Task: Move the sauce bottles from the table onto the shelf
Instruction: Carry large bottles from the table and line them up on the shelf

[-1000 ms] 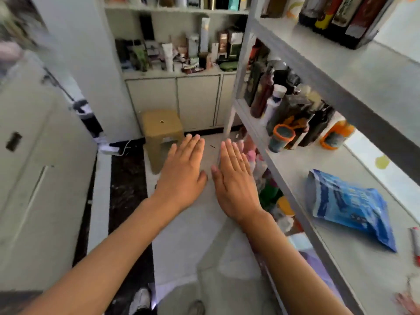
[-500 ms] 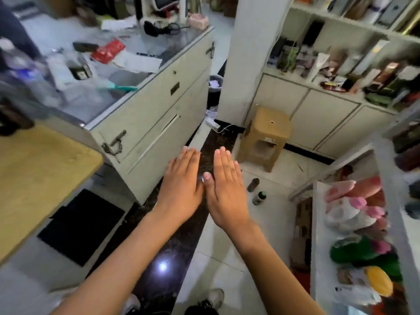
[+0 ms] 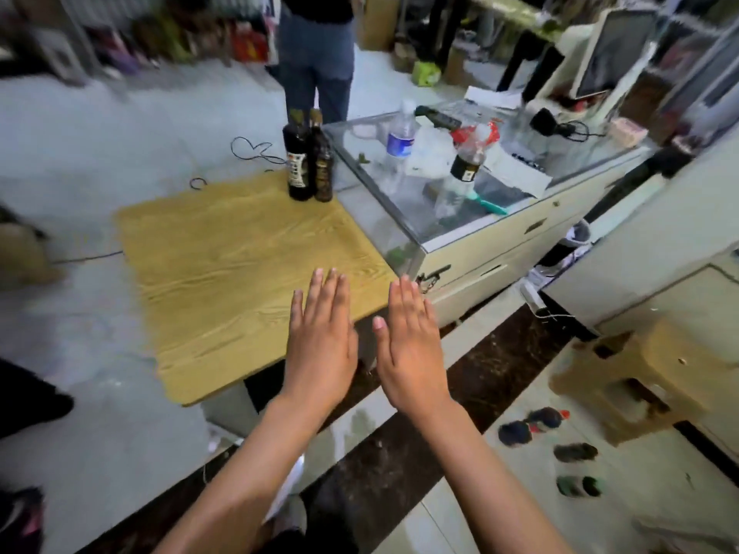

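Change: the view has swung off the shelf and round to the yellow wood-grain worktop [image 3: 224, 265]; both hands have kept the same flat, side-by-side pose throughout.
Left hand [image 3: 322, 345]: fingers [image 3: 320, 289] straight and together, palm down, holding nothing, hovering over the near edge of the worktop.
Right hand [image 3: 408, 349]: fingers straight, equally empty, just beside the left and past the worktop's near corner.
Sauce bottles: two tall dark glass bottles [image 3: 308, 161] with printed labels stand upright and touching each other at the far corner of the worktop, well beyond the fingertips and slightly left of them.
Long axis: vertical, necks up.
Nearer hand: I'd judge the left, marginally, though either must reach forward across the whole board.
In the way: nothing lies between the fingers and the bottles.
Around: a glass-topped white counter [image 3: 460, 217] flanks the bottles on the right, carrying a clear plastic water bottle [image 3: 400, 141]; a person in jeans [image 3: 316, 54] stands behind; a tan plastic stool [image 3: 640, 377] sits right of the right hand.
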